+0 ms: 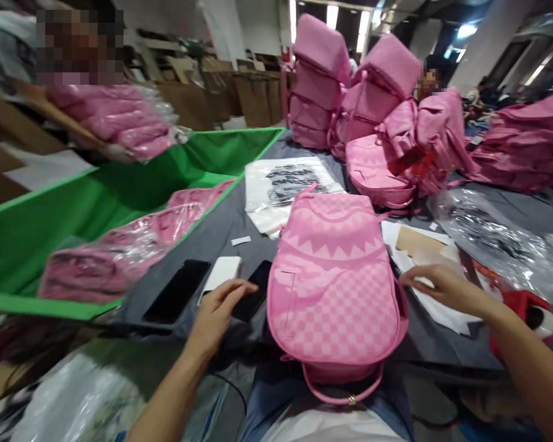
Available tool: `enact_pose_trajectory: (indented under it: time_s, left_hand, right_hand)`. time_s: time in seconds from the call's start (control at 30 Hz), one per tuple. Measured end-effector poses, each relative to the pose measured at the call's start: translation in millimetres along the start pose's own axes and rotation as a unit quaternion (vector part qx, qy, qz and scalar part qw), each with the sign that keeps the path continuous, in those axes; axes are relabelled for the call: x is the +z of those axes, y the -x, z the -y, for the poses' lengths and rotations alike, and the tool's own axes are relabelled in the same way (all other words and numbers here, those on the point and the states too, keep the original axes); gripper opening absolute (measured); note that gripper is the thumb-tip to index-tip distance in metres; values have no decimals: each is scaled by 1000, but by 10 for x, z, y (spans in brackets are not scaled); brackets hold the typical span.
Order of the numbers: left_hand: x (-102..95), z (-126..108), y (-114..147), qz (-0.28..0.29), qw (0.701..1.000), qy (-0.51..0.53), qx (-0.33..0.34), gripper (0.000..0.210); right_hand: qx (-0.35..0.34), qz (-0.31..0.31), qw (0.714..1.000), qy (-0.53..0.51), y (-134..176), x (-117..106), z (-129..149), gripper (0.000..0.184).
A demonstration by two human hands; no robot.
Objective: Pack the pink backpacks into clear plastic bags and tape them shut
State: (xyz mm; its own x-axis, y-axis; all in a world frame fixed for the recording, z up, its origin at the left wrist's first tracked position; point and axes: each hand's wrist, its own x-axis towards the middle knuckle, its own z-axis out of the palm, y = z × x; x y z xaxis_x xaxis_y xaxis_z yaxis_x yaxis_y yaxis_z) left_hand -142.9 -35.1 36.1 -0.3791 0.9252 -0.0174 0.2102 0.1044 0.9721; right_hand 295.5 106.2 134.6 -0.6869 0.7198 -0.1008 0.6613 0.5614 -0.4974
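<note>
A pink backpack (pixel 336 288) with a checkered pattern and a zigzag tooth design lies front up before me, its top handle hanging over the table's near edge. My left hand (pixel 221 307) hovers left of it, fingers loosely stretched, over a white phone-like block (pixel 225 270) and a dark phone (pixel 254 293); it holds nothing I can see. Another black phone (pixel 177 291) lies farther left. At the backpack's right side is my right hand (pixel 435 285), with thumb and fingers apart and nothing visible in them. Papers (pixel 442 301) lie beneath that hand.
Several pink backpacks (pixel 320 80) are stacked behind. A green-walled bin (pixel 239 144) on the left holds bagged backpacks (pixel 115 252). A person at far left carries wrapped pink bags (pixel 120 120). Clear plastic (pixel 493 233) and a red tape dispenser (pixel 525 319) lie right; white printed bags (pixel 258 184) lie behind.
</note>
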Motion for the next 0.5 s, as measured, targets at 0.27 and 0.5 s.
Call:
enact_pose_trajectory:
  time_s: [0.27, 0.5]
  left_hand:
    - [982, 327, -451, 0, 961, 270, -57, 65]
    - [1201, 396, -543, -19, 902, 426, -70, 74]
  right_hand:
    - [-118, -12, 988, 98, -1188, 498, 513, 24]
    - [-262, -25, 938, 225, -2009, 908, 1036, 28]
